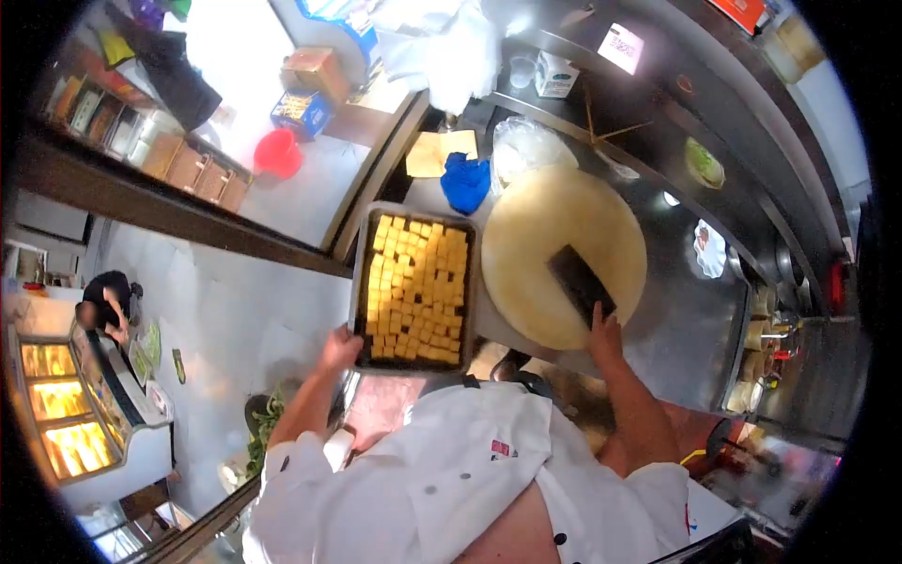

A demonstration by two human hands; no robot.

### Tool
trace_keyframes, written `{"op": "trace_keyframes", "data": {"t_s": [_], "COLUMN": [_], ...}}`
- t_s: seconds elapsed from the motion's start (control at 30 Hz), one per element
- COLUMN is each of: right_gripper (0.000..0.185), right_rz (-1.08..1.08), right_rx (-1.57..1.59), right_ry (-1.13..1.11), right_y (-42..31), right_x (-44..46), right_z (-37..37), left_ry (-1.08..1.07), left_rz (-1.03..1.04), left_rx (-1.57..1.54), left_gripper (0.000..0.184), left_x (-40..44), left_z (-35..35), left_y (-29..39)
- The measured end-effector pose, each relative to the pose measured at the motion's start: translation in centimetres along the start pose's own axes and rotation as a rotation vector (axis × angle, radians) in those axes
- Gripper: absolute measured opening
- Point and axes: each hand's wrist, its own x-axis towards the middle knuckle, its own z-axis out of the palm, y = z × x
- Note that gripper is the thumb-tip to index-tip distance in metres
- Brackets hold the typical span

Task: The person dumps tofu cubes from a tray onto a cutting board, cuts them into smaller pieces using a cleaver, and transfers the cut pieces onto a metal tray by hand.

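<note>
Tray of yellow cubes, just left of the round board. Near left corner pinched in the grip of the left hand. Holds a dark cleaver in the right hand, grip wrapped round the handle, blade over the board's right half; cannot tell whether touching. Crowded at the far side by a blue cloth, yellow sheets behind it, and a clear plastic bag just beside the board. To the right, steel tabletop; right of the bag, a spoon. Far left, well apart, another person.
</note>
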Motion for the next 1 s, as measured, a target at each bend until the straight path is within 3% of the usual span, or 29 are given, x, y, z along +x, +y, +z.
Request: {"op": "trace_keyframes", "data": {"t_s": [0.13,0.2,0.3,0.37,0.53,0.63,0.7,0.73,0.83,0.93,1.0], "right_gripper": [0.086,0.086,0.086,0.086,0.087,0.091,0.096,0.096,0.101,0.104,0.103], "right_rz": [-0.055,-0.042,0.009,0.016,0.051,0.01,0.038,0.044,0.013,0.023,0.048], "right_rx": [-0.024,0.015,0.064,0.077,0.133,0.128,0.15,0.156,0.108,0.053,0.04], "right_ry": [0.011,0.135,0.007,0.042,0.021,0.003,-0.02,-0.013,-0.041,-0.022,0.012], "right_y": [-0.3,-1.1,-2.2,-2.3,-2.9,-2.6,-2.5,-2.4,-2.2,-1.9,-2.5], "right_x": [-1.2,-2.2,-3.0,-2.7,-3.2,-2.9,-2.6,-2.4,-2.4,-1.9,-2.4], "right_z": [1.4,1.4,-0.3,1.2,-0.1,0.1,-0.4,-0.7,-0.3,0.9,1.2], "left_ry": [0.051,0.086,0.182,0.207,0.078,0.077,0.102,0.064,0.003,0.054,-0.026], "left_rz": [0.042,0.118,0.118,0.076,-0.02,0.116,0.099,-0.035,-0.045,-0.04,-0.05], "left_rx": [-0.087,-0.156,-0.015,-0.043,-0.605,-0.873,-1.004,-1.091,-0.967,-0.701,-0.648], "left_gripper": [0.047,0.044,0.04,0.04,0.037,0.044,0.049,0.049,0.047,0.038,0.036], "left_x": [-1.8,-0.7,2.4,6.4,11.0,10.8,8.8,8.4,5.6,6.7,8.7], "left_z": [1.2,1.5,1.9,2.2,2.7,3.1,5.5,6.2,8.5,8.1,7.3], "left_y": [-0.5,1.1,5.1,4.5,7.0,6.5,5.5,4.3,6.5,8.6,8.3]}}
